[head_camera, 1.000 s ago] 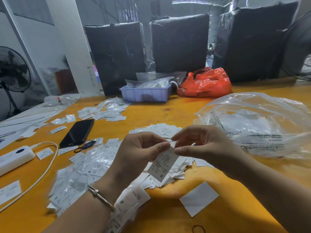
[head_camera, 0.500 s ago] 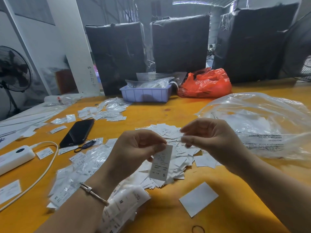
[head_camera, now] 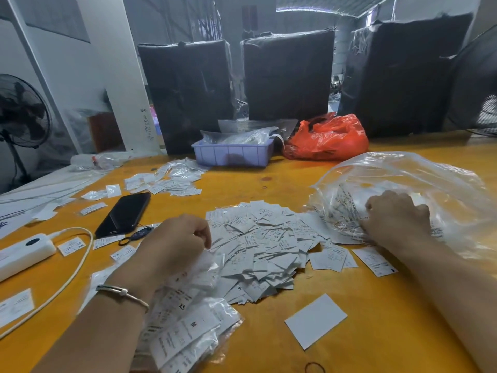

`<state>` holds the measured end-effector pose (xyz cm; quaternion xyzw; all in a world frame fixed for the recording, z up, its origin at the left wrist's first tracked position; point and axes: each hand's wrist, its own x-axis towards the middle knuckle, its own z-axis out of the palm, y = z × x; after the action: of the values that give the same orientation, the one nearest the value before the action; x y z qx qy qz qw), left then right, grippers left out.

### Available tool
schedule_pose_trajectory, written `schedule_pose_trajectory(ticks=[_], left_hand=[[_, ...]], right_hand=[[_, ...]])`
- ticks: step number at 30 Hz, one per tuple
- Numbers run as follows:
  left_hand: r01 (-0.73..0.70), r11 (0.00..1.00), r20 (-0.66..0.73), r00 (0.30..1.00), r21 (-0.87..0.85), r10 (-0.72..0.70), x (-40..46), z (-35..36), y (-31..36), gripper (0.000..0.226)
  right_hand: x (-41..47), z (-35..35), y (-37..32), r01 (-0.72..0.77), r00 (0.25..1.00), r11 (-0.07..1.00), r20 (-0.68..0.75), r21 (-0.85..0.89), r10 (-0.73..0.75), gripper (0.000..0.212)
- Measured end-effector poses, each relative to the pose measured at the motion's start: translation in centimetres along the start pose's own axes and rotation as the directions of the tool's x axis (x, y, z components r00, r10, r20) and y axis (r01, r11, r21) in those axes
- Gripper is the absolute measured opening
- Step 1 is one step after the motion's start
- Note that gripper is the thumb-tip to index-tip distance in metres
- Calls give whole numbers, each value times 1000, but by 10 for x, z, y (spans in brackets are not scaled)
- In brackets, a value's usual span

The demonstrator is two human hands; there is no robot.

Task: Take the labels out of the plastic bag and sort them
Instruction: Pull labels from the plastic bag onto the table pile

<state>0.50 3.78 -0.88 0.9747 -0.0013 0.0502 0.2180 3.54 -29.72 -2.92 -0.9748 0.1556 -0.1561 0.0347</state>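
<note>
Yellow bench [head_camera: 336,345] in a warehouse-like room. At far left lie a white power strip [head_camera: 24,251] and one black phone [head_camera: 123,215]. Next, the left hand [head_camera: 174,243] rests with fingers curled at the edge of the loose label heap [head_camera: 258,246]; whether its grip pinches a label cannot be told. Below it lies a bundle of bagged labels [head_camera: 185,332]. One blank white card [head_camera: 315,320] sits nearer. At right, the right hand [head_camera: 395,219] presses, fingers bent, on the one big clear plastic bag [head_camera: 403,189], seemingly gripping the film. Emptying looks under way; next calls for drawing out more labels. Behind: one purple tray [head_camera: 234,154], one red bag [head_camera: 328,138], three black bales [head_camera: 287,76].
</note>
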Motion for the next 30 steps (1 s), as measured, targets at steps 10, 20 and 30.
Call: schedule_pose_trajectory(ticks=[10,20,30], left_hand=[[-283,933,-197,950,-223,241,-10,20,21,27],[-329,878,-126,944,-348,304,-16,33,27,23],[-345,870,-119,939,-352,324,-15,36,25,25]], right_hand=[[2,5,3,6,990,992,-139,125,11,16],[9,11,6,-34,992,998,-118,53,40,13],[8,10,9,-3,982,976,-185,220,45,11]])
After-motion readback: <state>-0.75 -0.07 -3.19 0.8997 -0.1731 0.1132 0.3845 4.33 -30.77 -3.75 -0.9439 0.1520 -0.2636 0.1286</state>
